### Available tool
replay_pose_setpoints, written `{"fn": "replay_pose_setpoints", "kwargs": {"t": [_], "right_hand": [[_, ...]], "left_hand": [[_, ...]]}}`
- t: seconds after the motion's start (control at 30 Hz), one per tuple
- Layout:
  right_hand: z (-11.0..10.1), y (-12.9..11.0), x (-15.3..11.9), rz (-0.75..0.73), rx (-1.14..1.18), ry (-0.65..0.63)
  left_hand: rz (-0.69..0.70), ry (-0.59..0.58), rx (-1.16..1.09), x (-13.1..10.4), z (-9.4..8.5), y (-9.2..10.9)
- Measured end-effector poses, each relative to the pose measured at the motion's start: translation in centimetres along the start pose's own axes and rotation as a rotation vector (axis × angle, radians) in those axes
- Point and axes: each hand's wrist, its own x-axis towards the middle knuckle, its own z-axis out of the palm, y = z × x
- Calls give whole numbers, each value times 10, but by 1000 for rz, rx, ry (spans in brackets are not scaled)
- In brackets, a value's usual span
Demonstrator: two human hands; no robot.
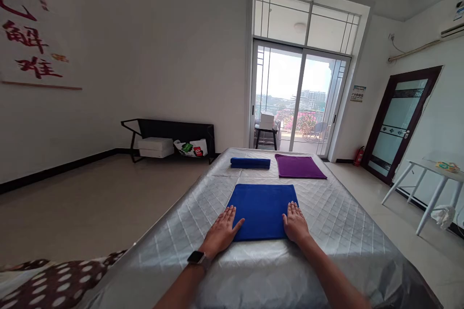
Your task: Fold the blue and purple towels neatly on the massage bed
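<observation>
A blue folded cloth [263,210] lies flat in a near-square on the silver quilted cover in front of me. My left hand [224,227] rests on its left edge, fingers stretched forward and the thumb out over the cloth. On the opposite edge lies my right hand [295,221], flat with its fingers extended. Neither hand grips anything. Beyond the cloth sits a narrow blue roll or folded strip of cloth [250,163]. To the right of that, a purple folded cloth [300,166] is spread flat.
The silver quilted cover [326,212] drapes over a large bed or table. A black rack [174,130] holding white boxes stands at the left wall. At right is a white table [431,169]. Brown polka-dot fabric [61,282] lies at lower left.
</observation>
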Motion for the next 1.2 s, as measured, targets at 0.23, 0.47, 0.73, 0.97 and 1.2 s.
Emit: {"fn": "replay_pose_setpoints", "kwargs": {"t": [0.23,0.47,0.73,0.97,1.2], "right_hand": [[4,1,-11,12,38,-6],[5,0,-9,6,38,-2],[6,6,-11,-39,-6,-31],[6,1,-10,-18,35,18],[0,0,-13,13,55,-29]], "left_hand": [[-17,-41,-6,4,-2,-11],[133,25,-29,23,1,60],[362,-73,-151,47,27,159],[181,-113,-76,21,8,96],[0,-87,14,-4,5,13]]}}
